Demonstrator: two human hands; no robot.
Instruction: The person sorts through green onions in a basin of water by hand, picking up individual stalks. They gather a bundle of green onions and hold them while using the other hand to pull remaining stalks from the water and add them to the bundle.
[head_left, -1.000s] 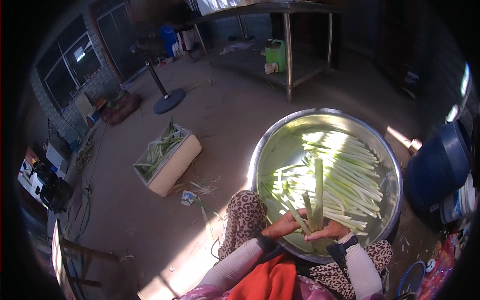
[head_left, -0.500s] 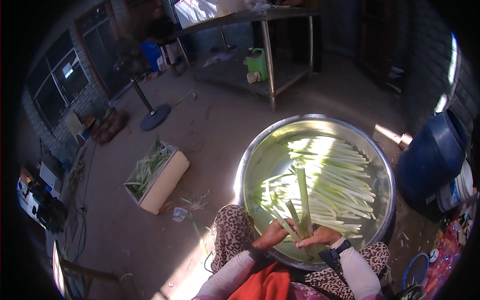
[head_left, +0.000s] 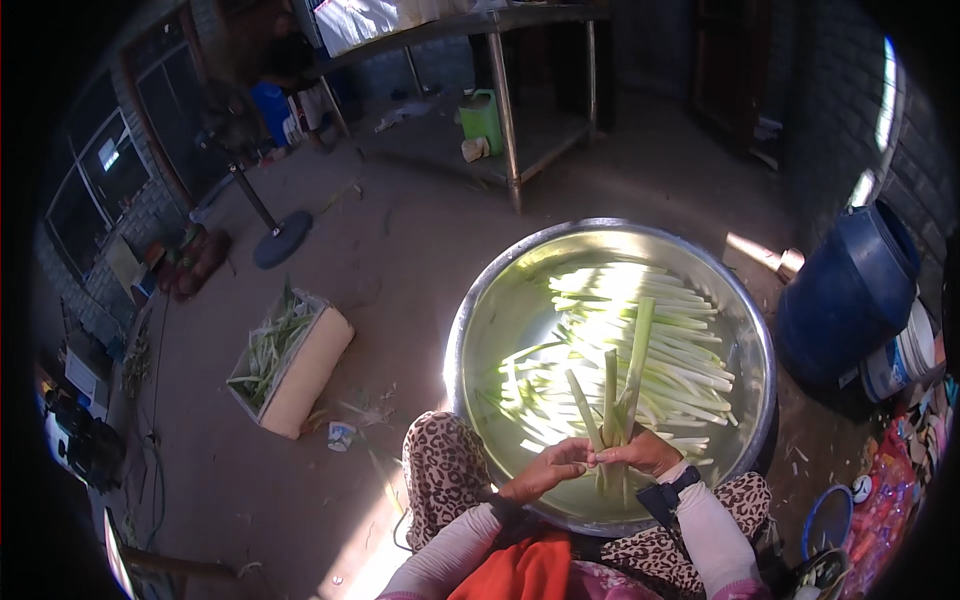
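My right hand [head_left: 643,453] is closed round a few scallion stalks [head_left: 637,350], which stand nearly upright with their cut green ends at the top. Close beside it, my left hand [head_left: 556,468] has its thumb and fingers pinched together against the side of these stalks; what lies between its fingertips is too small to make out. Both hands are over the near part of a wide metal basin [head_left: 612,224]. Inside the basin, many trimmed scallions [head_left: 685,372] lie in a layer, partly in bright sun. The stalks' lower ends hang below my hands.
A carton [head_left: 310,370] of green leaves stands on the floor at left. To the right are a blue barrel [head_left: 850,300], a white bucket [head_left: 893,362] and red plastic bags [head_left: 880,505]. Farther off are a metal table [head_left: 505,120], a green jug [head_left: 481,122] and a round stand base [head_left: 283,240].
The stalks in my hands have swung to the right and stand closer together. My left hand has come off the leftmost stalk toward my right hand. The whole view has shifted slightly.
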